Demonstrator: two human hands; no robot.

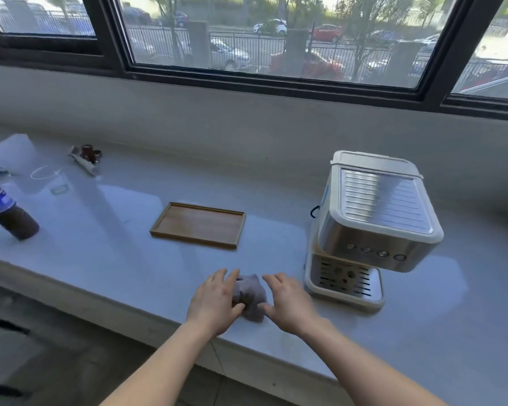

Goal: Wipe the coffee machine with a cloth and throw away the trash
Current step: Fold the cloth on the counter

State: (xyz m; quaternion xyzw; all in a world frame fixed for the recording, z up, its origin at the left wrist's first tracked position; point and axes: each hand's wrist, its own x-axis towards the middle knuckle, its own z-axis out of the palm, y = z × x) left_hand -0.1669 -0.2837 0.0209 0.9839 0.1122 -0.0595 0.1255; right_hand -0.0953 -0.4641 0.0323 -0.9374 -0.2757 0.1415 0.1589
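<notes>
1. Head view: both hands, the left hand (214,300) and right hand (289,303), flank the crumpled grey cloth (250,294) at the tabletop's (115,259) near edge, fingers spread and fairly straight, touching it without a closed grip
2. Step in hand looks like gathering the cloth; the next move calls for lifting it rightward to the coffee machine (373,227) nearby
3. Cloth is soft and bunched; coffee machine is boxy, brushed metal with cream plastic and a ribbed top
</notes>
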